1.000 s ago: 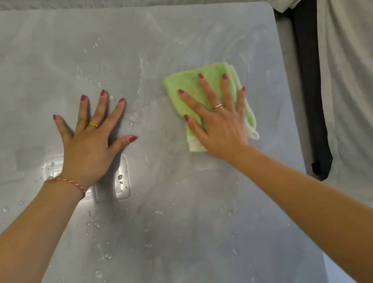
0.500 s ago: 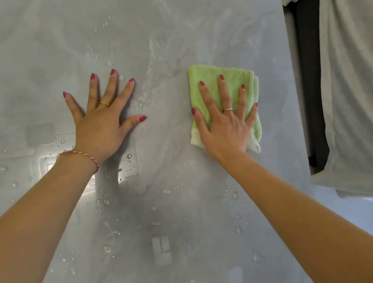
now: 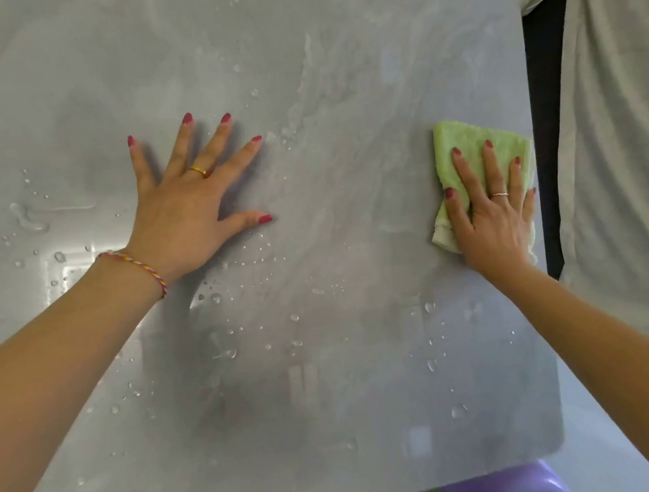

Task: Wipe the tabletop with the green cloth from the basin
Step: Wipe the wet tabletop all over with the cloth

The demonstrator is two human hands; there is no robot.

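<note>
Folded green terry cloth pinned flat by right hand, fingers straight, at grey marble-look counter edge; left hand splayed flat. Best sweeping back with overlap, pressing evenly.

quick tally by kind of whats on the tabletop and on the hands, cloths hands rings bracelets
green cloth: 1
hands: 2, left hand flat on the tabletop, right hand pressing the cloth
rings: 2, gold ring and thin ring
braided bracelet: 1
total: 6
</note>
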